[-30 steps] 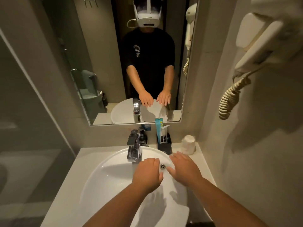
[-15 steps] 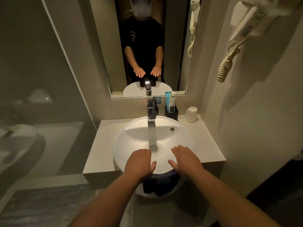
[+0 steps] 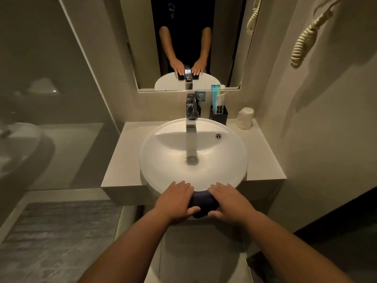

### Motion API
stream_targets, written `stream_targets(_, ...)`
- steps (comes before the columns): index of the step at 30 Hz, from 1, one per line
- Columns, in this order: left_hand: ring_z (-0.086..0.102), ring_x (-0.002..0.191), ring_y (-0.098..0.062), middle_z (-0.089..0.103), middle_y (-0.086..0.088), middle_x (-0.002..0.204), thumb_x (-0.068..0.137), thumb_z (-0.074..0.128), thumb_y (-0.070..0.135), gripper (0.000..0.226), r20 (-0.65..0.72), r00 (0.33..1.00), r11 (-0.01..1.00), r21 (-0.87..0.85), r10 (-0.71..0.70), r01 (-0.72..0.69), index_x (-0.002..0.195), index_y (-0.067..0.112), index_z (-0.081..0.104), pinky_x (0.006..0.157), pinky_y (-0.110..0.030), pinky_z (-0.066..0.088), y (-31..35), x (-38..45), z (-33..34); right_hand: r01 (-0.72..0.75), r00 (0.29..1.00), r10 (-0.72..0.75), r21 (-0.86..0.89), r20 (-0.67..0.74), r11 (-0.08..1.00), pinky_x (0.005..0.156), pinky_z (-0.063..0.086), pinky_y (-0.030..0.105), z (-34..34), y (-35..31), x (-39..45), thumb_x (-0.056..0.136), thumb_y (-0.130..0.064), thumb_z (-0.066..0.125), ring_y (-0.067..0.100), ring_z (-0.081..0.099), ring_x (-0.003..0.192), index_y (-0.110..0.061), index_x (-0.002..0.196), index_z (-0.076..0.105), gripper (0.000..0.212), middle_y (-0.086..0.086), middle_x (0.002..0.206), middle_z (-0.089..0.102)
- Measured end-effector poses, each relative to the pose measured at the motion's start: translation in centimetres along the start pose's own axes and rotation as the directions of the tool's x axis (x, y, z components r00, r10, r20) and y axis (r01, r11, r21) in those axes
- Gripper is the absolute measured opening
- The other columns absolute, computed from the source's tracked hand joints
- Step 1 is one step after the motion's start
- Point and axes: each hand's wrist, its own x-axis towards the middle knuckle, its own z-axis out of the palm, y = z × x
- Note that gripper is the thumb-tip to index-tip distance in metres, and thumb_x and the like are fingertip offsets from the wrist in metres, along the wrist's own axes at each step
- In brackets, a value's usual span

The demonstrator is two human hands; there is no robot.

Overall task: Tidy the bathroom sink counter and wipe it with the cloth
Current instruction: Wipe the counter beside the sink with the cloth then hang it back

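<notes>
A dark blue cloth (image 3: 202,203) hangs over the front rim of the round white sink (image 3: 151,144), which is set in a pale counter (image 3: 124,156). My left hand (image 3: 175,201) lies palm down on the cloth's left end. My right hand (image 3: 228,201) lies the same way on its right end. On both hands the fingers are stretched flat toward the rim and the thumbs point inward against the cloth; neither is closed around it. At the back right of the counter stand a black holder (image 3: 219,115) with a blue tube (image 3: 215,94) and a wrapped white cup (image 3: 245,118).
A chrome faucet (image 3: 191,111) rises behind the basin under a wall mirror (image 3: 224,48). A coiled hair-dryer cord (image 3: 304,43) hangs on the right wall. A glass partition (image 3: 51,99) closes the left side, and a grey mat (image 3: 57,237) lies on the floor.
The view has pulled back and tilted down from the mirror. Both hands have moved from over the basin back to its front rim and now rest on the cloth.
</notes>
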Motion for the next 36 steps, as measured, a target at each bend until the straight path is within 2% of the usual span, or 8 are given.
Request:
stream_targets(5,0.055,0.09,-0.02,0.063,-0.001,0.105,0.08,0.065,0.047,0.039,0.09,0.996,1.0,-0.024,0.001,0.002,0.107,0.022,0.054,0.082,-0.036,0.048,0.8,1.5,1.3,0.061,0.997,-0.061,-0.007,-0.048,0.998,0.11,0.033,0.039,0.7,0.7,0.6,0.082,-0.05,0.063,0.013,0.052,0.113,-0.037,0.12,0.05,0.042,-0.009,0.123,0.061)
stream_targets(12,0.063,0.088,-0.023,0.067,-0.003,0.101,0.091,0.055,0.04,0.025,0.131,0.991,0.999,-0.053,-0.007,0.014,0.107,0.021,0.058,0.079,-0.041,0.054,1.2,1.1,-0.6,0.041,0.999,-0.04,0.053,-0.002,0.998,0.093,0.046,0.033,-2.6,0.2,0.5,0.088,-0.031,0.065,0.019,0.059,0.097,-0.026,0.111,0.067,0.023,0.001,0.106,0.068)
stream_targets(17,0.06,0.084,-0.018,0.067,-0.001,0.095,0.091,0.056,0.031,0.011,0.152,0.988,0.963,-0.262,-0.025,0.065,0.099,0.023,0.059,0.076,-0.032,0.048,1.0,0.4,-4.9,-0.015,0.994,-0.02,0.312,0.109,0.95,0.083,0.045,0.026,-8.1,0.5,0.2,0.085,-0.024,0.067,0.012,0.058,0.093,-0.027,0.105,0.064,0.021,-0.004,0.103,0.067)
stream_targets(22,0.059,0.085,-0.014,0.064,0.007,0.09,0.087,0.061,0.04,0.016,0.198,0.976,0.822,-0.538,-0.094,0.188,0.098,0.029,0.06,0.068,-0.023,0.042,1.2,-0.7,-9.8,0.007,1.0,-0.015,0.507,0.011,0.862,0.072,0.049,0.022,-14.5,-0.1,1.3,0.078,-0.026,0.075,0.014,0.061,0.089,-0.029,0.096,0.06,0.023,-0.006,0.096,0.065)
stream_targets(25,0.063,0.102,-0.016,0.066,0.005,0.113,0.082,0.061,0.054,0.039,0.204,0.974,0.605,-0.765,-0.099,0.222,0.116,0.035,0.058,0.086,-0.029,0.051,1.0,-1.8,-12.4,0.053,0.998,-0.057,0.604,-0.011,0.795,0.074,0.054,0.025,-17.3,-1.5,2.7,0.079,-0.024,0.074,0.012,0.062,0.09,-0.028,0.097,0.061,0.023,-0.007,0.095,0.065)
stream_targets(28,0.063,0.108,-0.015,0.067,0.004,0.119,0.08,0.062,0.055,0.038,0.162,0.974,0.447,-0.868,-0.155,0.216,0.115,0.04,0.06,0.095,-0.035,0.051,0.5,-2.9,-14.1,0.104,0.992,-0.129,0.666,-0.012,0.739,0.082,0.055,0.028,-19.0,-3.6,4.6,0.079,-0.021,0.075,0.013,0.064,0.095,-0.025,0.102,0.062,0.027,-0.003,0.099,0.068)
stream_targets(31,0.065,0.105,-0.016,0.071,0.001,0.112,0.084,0.061,0.044,0.027,0.148,0.959,0.376,-0.897,-0.241,0.233,0.108,0.033,0.066,0.095,-0.037,0.052,-0.7,-3.7,-14.4,0.138,0.98,-0.201,0.694,0.009,0.707,0.081,0.055,0.026,-19.6,-6.3,6.8,0.078,-0.019,0.077,0.015,0.066,0.094,-0.024,0.103,0.062,0.029,-0.001,0.099,0.071)
stream_targets(36,0.067,0.098,-0.014,0.072,0.003,0.104,0.079,0.062,0.041,0.031,0.069,0.914,0.406,-0.881,-0.4,0.244,0.106,0.028,0.067,0.089,-0.036,0.054,-4.5,-4.8,-13.7,0.211,0.953,-0.303,0.651,0.031,0.73,0.082,0.055,0.032,-18.9,-10.7,11.0,0.078,-0.019,0.076,0.019,0.066,0.093,-0.023,0.099,0.064,0.025,-0.001,0.098,0.071)
